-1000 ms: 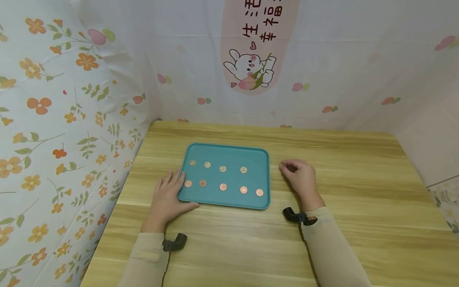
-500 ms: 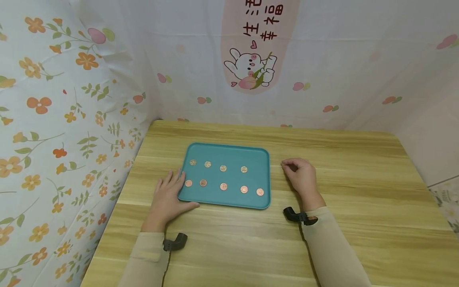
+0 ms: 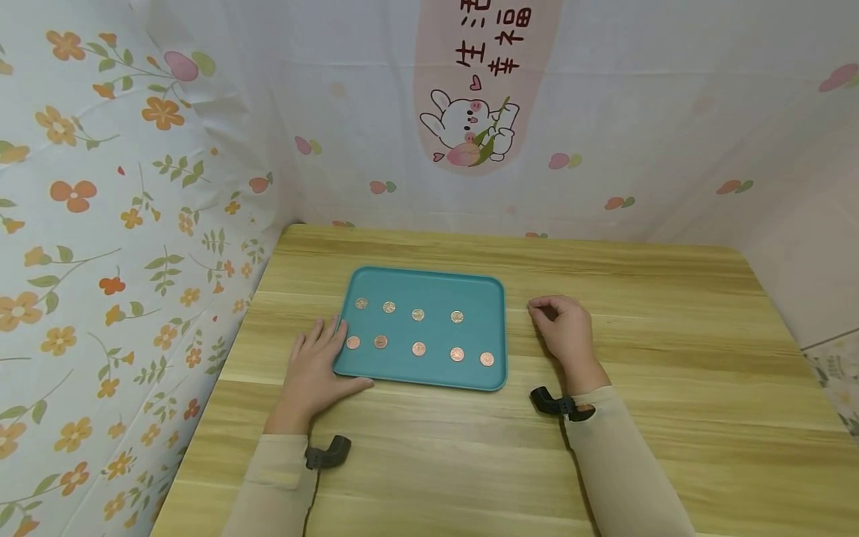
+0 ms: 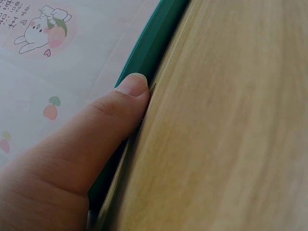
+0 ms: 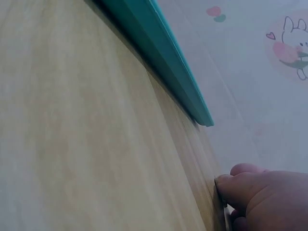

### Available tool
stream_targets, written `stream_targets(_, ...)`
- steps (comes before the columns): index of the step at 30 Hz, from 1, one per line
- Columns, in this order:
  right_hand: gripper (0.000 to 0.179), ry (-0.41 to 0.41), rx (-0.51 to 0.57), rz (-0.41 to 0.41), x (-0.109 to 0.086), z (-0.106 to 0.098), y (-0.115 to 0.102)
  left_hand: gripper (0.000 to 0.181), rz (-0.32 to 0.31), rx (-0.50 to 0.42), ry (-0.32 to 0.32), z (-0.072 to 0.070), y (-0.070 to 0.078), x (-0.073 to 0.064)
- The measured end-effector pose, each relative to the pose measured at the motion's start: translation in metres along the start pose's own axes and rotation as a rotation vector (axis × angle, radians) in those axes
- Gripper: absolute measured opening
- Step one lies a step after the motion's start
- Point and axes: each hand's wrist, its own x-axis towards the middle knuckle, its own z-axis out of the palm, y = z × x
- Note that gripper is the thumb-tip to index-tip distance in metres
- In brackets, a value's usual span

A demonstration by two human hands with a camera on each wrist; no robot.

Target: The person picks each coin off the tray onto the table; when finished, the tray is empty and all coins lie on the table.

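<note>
A teal tray (image 3: 432,291) lies on the wooden table with two rows of coins in it. Gold-coloured coins (image 3: 417,315) form the far row; copper-coloured ones (image 3: 419,348) form the near row. My left hand (image 3: 317,371) rests at the tray's near left corner, fingers spread over the left rim. Its thumb (image 4: 110,113) lies against the tray's outer wall in the left wrist view. Right of the tray, my right hand (image 3: 565,333) is low over the table, thumb and fingertips pinched together. A thin dark edge of a coin (image 5: 221,196) shows at its fingertips, mostly hidden.
The wooden table (image 3: 684,358) reaches to a white floral cloth (image 3: 604,134) at the back and another along the left side. Black wrist cameras (image 3: 329,453) sit on both forearms.
The gold coin that showed at my right fingertips a second ago is hidden in the head view now. That hand has shifted very slightly right; my left hand stays on the tray.
</note>
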Motion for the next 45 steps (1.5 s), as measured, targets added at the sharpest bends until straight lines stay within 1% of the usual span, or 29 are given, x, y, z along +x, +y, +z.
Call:
stream_targets(12,0.009,0.027,0.003,-0.010,0.002,-0.002,0.002,0.125,0.005,-0.004,0.000,-0.001,0.004,0.000)
stream_targets(15,0.011,0.040,0.032,-0.009,0.002,-0.002,0.002,0.125,0.006,-0.005,0.003,0.000,0.004,0.001)
stream_targets(19,0.012,0.075,0.100,-0.005,0.000,-0.001,0.000,0.125,0.012,-0.009,0.010,0.001,0.004,0.000)
stream_targets(22,0.011,0.098,0.150,-0.019,-0.003,0.002,-0.003,0.124,0.019,-0.011,0.024,0.000,0.003,-0.001)
stream_targets(26,0.009,0.104,0.187,-0.044,-0.009,0.008,-0.009,0.123,0.022,-0.003,0.034,-0.001,0.001,-0.002)
stream_targets(28,0.008,0.089,0.202,-0.063,-0.014,0.011,-0.014,0.123,0.020,0.003,0.028,-0.002,0.001,-0.002)
stream_targets(30,0.008,0.057,0.226,-0.097,-0.021,0.016,-0.019,0.124,0.015,0.007,0.014,-0.002,0.001,0.000)
stream_targets(35,0.012,-0.078,0.236,-0.219,-0.040,0.027,-0.036,0.125,0.003,0.001,0.001,-0.002,0.001,0.002)
stream_targets(39,0.018,-0.139,0.180,-0.285,-0.050,0.030,-0.044,0.124,0.001,0.000,0.000,-0.003,0.000,0.002)
stream_targets(45,0.026,-0.196,0.090,-0.342,-0.054,0.030,-0.042,0.124,-0.001,0.010,-0.012,-0.002,0.000,0.001)
